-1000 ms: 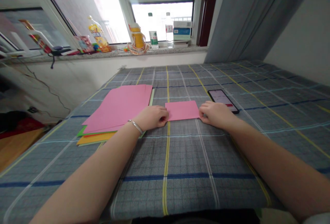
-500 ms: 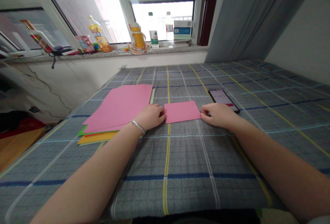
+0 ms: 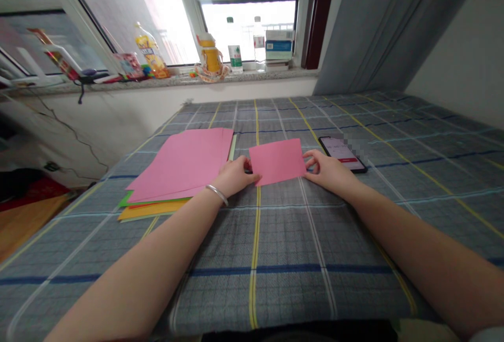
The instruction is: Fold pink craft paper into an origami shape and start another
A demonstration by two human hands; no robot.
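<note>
A small pink sheet of paper (image 3: 276, 162) is held up at a tilt over the checked cloth, its far edge raised. My left hand (image 3: 237, 173), with a silver bangle at the wrist, pinches its left side, thumb in front near the lower corner. On the opposite side my right hand (image 3: 321, 167) grips the right edge between thumb and fingers. Left of my left hand lies a stack of larger coloured paper (image 3: 183, 163), pink on top, with green and orange edges showing beneath.
A phone (image 3: 343, 154) lies just beyond my right hand on the checked cloth (image 3: 291, 237). Along the windowsill (image 3: 181, 80) stand a yellow drinking bottle (image 3: 211, 58), other bottles and a stack of boxes (image 3: 279, 47). A grey curtain (image 3: 374, 32) hangs at the right.
The small pink sheet has risen from lying flat to a tilted position, its far edge lifted. Both hands have turned to pinch its sides, thumbs towards me. The stack and phone have stayed put.
</note>
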